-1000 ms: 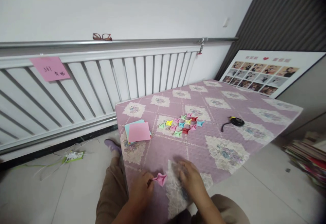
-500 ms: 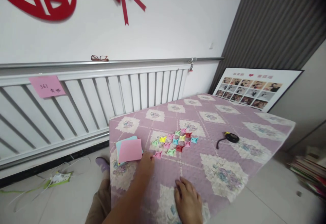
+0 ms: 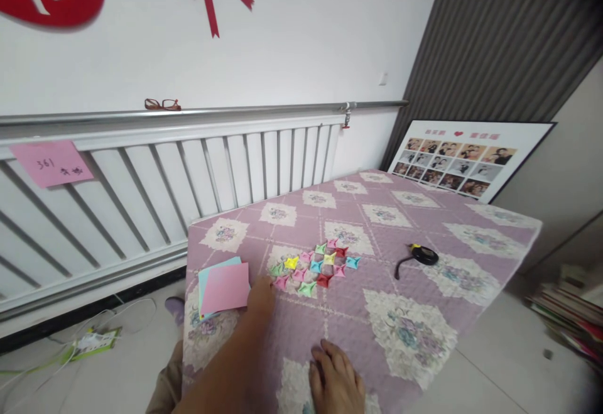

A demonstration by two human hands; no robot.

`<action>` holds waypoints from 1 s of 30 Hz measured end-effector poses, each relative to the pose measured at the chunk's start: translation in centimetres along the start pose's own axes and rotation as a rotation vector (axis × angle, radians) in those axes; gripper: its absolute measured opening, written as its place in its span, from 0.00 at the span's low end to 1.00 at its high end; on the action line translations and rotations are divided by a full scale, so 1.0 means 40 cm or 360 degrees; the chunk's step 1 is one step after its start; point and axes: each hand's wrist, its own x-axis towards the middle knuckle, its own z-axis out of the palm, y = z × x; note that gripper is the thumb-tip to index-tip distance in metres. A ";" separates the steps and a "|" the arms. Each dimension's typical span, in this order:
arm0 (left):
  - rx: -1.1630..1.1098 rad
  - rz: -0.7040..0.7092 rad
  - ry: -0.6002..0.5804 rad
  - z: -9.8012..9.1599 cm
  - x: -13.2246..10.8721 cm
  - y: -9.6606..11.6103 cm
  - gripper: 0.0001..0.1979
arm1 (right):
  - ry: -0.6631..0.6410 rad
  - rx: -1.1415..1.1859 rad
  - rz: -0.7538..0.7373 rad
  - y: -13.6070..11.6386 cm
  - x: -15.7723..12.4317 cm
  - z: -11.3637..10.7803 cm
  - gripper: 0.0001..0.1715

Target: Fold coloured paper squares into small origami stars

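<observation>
Small folded paper pieces in pink, green, yellow, blue and red [image 3: 316, 266] lie in slanting rows on the flowered tablecloth [image 3: 348, 320]. At the near left end of the rows, the curled fingers of my left hand [image 3: 261, 296] pinch the left edge of a pink folded piece [image 3: 281, 282]; the fingertips are partly hidden. Just left of that hand is a stack of square paper sheets, pink on top [image 3: 227, 286], with light blue showing beneath. My right hand [image 3: 336, 377] rests palm down near the table's front edge, fingers loosely apart and holding nothing.
A black tape measure [image 3: 424, 254] with a strap lies to the right on the table. Behind are a white radiator [image 3: 217, 169], a pipe with glasses [image 3: 162, 105] on it, and a photo board [image 3: 452, 156]. Books [image 3: 568, 320] are piled at the far right.
The pink folded piece at my left fingers has shifted slightly away from me, closer to the green piece. My right hand stays on the cloth. The camera view has turned a little right.
</observation>
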 end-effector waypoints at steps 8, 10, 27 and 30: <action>-0.0002 0.0060 0.0014 -0.024 -0.018 0.008 0.12 | -0.0063 0.0056 -0.0016 0.011 0.002 0.000 0.15; 0.0006 0.0107 0.0032 -0.040 -0.044 0.008 0.16 | -0.0055 0.0063 -0.0011 0.013 0.002 0.003 0.15; 0.0327 0.0086 0.0000 -0.153 -0.143 -0.242 0.21 | -0.0039 0.0080 0.0022 0.005 0.009 -0.001 0.17; 0.0298 0.0123 0.0025 -0.159 -0.139 -0.247 0.15 | -0.0039 0.0079 0.0036 0.000 0.009 -0.005 0.17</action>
